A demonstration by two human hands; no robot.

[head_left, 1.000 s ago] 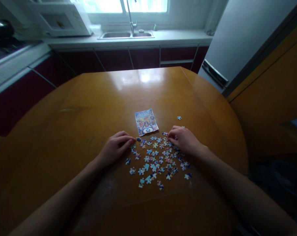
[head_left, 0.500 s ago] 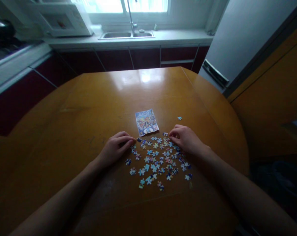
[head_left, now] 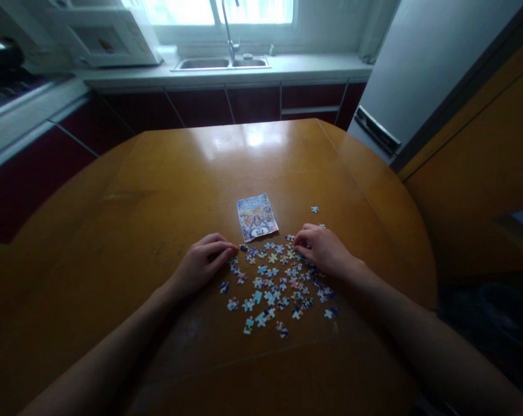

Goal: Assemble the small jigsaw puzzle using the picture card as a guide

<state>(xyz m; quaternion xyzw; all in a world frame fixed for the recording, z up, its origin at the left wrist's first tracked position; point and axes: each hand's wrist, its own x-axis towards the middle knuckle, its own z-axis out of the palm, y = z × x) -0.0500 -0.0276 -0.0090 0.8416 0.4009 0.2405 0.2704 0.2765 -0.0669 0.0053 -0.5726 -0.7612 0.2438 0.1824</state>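
Loose jigsaw puzzle pieces (head_left: 270, 298) lie scattered on the wooden table between my hands, mostly pale blue, white and dark blue. My left hand (head_left: 203, 261) rests at their left edge, thumb and fingertips together. A dark blue puzzle piece (head_left: 243, 248) lies right at those fingertips; whether they grip it is unclear. At the upper right of the spread, my right hand (head_left: 322, 247) is curled with thumb and index finger pinched low over the pieces. What is between them is hidden. Just beyond the pieces lies a creased picture sheet (head_left: 257, 218) with a colourful printed design.
One puzzle piece (head_left: 315, 209) lies apart, beyond my right hand, and another (head_left: 322, 226) shows by its knuckles. The wooden table (head_left: 178, 173) has rounded sides. Behind it stand a counter with a sink (head_left: 204, 63), a white microwave (head_left: 114, 37) and a fridge (head_left: 412, 75).
My right hand has shifted slightly left and nearer to me, and a puzzle piece has come into view behind its knuckles. My left hand stays in place.
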